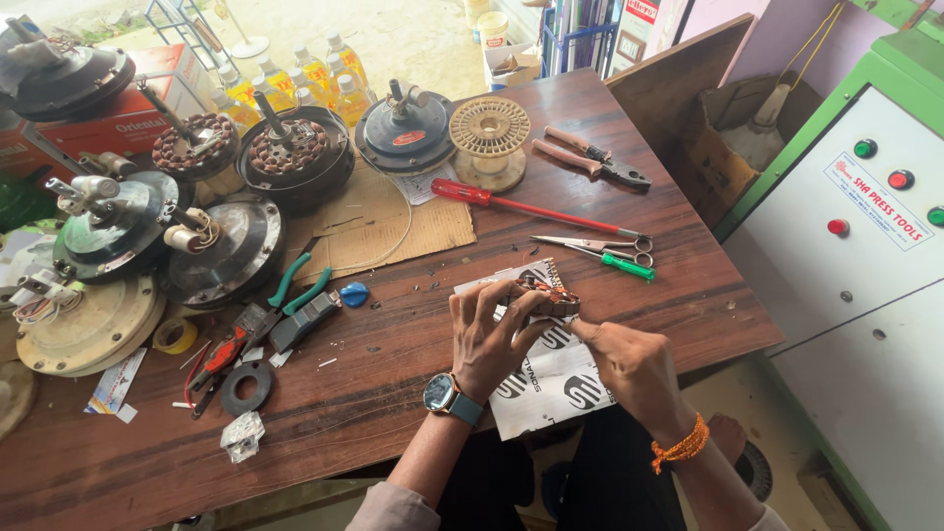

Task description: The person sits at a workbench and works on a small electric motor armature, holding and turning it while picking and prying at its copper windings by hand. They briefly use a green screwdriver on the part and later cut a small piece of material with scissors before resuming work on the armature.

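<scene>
At a wooden workbench (413, 324), a person works on a small wound motor core (547, 293), held over a printed paper sheet (551, 379) near the bench's front edge. Far left of the core stand several opened fan motor housings (221, 251), their copper windings exposed, apparently set aside. Nearer, still left of the core, lie green-handled pliers (300, 285) and a roll of yellow tape (176, 335). The left hand (487, 334), a watch on its wrist, has its fingers curled and clamped on the core's near side, steadying it. The right hand (629, 364), with an orange thread at the wrist, pinches the core's right end between fingertips pressed together. Behind the core rest a red-handled screwdriver (511, 204), scissors (595, 244) and a green-handled screwdriver (627, 265). Judging by the bits scattered on the wood, the work on the core looks under way rather than finished; how much winding remains cannot be told.
</scene>
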The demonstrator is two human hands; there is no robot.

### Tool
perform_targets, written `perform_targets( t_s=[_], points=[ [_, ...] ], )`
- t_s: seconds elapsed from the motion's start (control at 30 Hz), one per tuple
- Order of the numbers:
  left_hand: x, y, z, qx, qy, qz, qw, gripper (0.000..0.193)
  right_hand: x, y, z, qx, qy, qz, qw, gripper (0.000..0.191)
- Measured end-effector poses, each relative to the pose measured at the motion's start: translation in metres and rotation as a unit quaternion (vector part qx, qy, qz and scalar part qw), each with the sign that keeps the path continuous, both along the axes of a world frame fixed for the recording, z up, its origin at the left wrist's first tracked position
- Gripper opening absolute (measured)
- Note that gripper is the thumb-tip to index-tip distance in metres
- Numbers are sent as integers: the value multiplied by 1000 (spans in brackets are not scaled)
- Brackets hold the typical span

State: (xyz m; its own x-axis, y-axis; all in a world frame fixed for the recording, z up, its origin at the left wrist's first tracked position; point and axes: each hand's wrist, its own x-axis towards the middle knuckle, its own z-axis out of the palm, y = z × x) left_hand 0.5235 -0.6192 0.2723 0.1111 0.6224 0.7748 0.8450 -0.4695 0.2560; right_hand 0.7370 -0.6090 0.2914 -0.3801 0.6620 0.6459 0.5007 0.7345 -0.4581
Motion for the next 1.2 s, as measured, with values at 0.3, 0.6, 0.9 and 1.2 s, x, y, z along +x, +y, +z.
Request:
perform_targets(
  t_s=[0.3,0.6,0.9,1.2],
  points=[
    [-2,7,10,86,113,-71,987,42,-13,0,4,50,-39,-9,998,18],
    [8,7,13,49,37,-96,994,19,10,-12,36,-168,38,54,984,23],
    [21,-12,37,46,-102,-77,991,18,1,-12,96,-222,-49,-54,972,20],
    [30,-33,29,15,-142,-78,987,17,-2,-9,101,-245,-51,-30,968,17]
  ],
)
